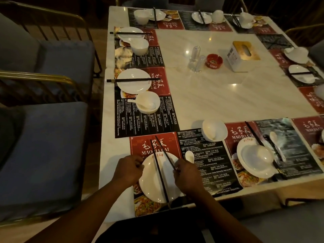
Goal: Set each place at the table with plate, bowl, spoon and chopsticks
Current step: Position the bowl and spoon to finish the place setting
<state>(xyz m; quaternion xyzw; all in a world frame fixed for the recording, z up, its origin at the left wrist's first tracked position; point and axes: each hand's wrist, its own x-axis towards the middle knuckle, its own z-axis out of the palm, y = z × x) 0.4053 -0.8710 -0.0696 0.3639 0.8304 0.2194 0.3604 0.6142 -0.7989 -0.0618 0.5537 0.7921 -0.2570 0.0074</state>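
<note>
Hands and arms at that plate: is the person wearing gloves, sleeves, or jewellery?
No gloves on the left hand or right hand, and both forearms are bare with no sleeves in view. No watch, ring or bracelet shows, though the light is dim.

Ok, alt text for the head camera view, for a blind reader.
A person's left hand grips the rim of a white plate while the right hand pinches one of two black chopsticks across it; a spoon lies beside it on a marble table.
</note>
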